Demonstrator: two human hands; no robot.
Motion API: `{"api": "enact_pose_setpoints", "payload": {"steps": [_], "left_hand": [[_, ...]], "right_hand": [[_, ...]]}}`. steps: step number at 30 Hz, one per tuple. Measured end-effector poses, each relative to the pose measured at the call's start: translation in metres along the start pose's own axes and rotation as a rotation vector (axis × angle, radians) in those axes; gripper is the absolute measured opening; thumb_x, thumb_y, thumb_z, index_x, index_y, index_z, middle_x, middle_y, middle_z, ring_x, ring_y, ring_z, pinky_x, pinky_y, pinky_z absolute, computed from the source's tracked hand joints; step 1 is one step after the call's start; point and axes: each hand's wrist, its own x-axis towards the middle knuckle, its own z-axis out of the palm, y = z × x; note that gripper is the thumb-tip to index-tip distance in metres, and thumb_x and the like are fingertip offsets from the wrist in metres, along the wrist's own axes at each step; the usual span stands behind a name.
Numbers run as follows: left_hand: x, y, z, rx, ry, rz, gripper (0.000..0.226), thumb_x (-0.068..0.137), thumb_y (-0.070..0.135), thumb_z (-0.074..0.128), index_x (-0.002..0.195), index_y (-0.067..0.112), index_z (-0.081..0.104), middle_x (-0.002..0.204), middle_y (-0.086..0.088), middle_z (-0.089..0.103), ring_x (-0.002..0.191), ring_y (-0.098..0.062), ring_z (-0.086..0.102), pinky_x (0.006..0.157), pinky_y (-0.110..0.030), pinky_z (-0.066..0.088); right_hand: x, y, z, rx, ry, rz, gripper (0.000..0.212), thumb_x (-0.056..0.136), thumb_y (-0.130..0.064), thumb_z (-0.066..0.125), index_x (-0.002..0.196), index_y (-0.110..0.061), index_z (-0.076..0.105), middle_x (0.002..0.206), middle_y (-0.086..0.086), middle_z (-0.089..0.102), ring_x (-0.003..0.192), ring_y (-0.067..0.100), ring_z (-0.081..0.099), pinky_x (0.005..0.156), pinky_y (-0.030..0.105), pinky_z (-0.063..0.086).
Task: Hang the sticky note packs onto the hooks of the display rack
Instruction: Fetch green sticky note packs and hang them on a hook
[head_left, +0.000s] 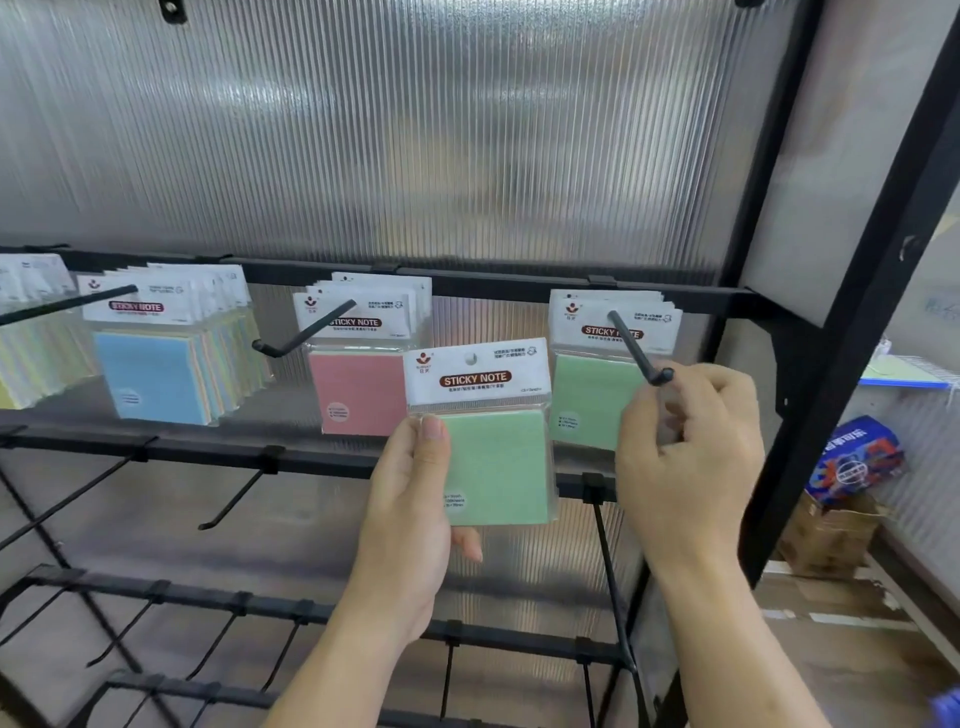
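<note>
My left hand (413, 499) holds a green sticky note pack (485, 431) upright by its lower left side, thumb on the front. The pack sits between two hooks, its hang hole free of any hook. My right hand (685, 441) is curled just below the upturned tip of the right hook (636, 348), fingers touching the tip. Green packs (592, 400) hang on that hook. Pink packs (358, 389) hang on the middle hook (306, 332), and blue and mixed packs (156, 374) on the left hook (67, 301).
The black display rack (810, 332) has a ribbed translucent back panel. Lower bars carry several bare hooks (234, 499). To the right, outside the frame, a cardboard box (831, 535) holds a blue package (857, 457).
</note>
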Motion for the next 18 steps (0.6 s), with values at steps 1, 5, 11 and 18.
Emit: {"api": "enact_pose_setpoints", "payload": {"steps": [1,5,11,18], "left_hand": [[0.000,0.000,0.002,-0.003,-0.013,-0.002,0.041,0.086,0.051,0.041,0.113,0.029,0.062,0.100,0.001,0.073,0.074,-0.013,0.065,0.037,-0.025,0.037],[-0.004,-0.003,0.011,-0.013,-0.042,0.002,0.039,0.087,0.050,0.044,0.108,0.023,0.062,0.090,0.002,0.071,0.067,-0.010,0.062,0.036,-0.024,0.036],[-0.008,-0.005,0.011,-0.055,-0.120,-0.004,0.037,0.087,0.050,0.047,0.106,0.020,0.060,0.095,-0.003,0.071,0.070,-0.014,0.064,0.035,-0.026,0.037],[-0.011,-0.001,0.010,-0.079,-0.115,-0.041,0.044,0.093,0.053,0.049,0.117,0.020,0.064,0.110,-0.008,0.071,0.080,-0.022,0.068,0.035,-0.025,0.042]], "right_hand": [[-0.005,-0.004,-0.002,0.052,-0.015,-0.048,0.012,0.092,-0.016,0.058,0.097,-0.009,0.065,0.093,-0.002,0.055,0.086,0.013,0.059,0.066,0.007,0.046],[-0.020,-0.023,-0.005,0.319,-0.192,0.018,0.019,0.084,-0.040,0.060,0.094,-0.024,0.064,0.079,-0.007,0.066,0.070,0.009,0.063,0.058,0.019,0.051],[-0.022,-0.029,-0.011,0.278,-0.114,-0.029,0.009,0.083,-0.024,0.069,0.084,-0.022,0.060,0.074,-0.016,0.061,0.066,0.004,0.060,0.057,0.008,0.044],[-0.027,-0.031,-0.017,0.293,0.091,-0.110,0.010,0.092,-0.013,0.059,0.085,-0.018,0.053,0.074,-0.017,0.056,0.061,-0.003,0.055,0.055,0.006,0.039]]}}
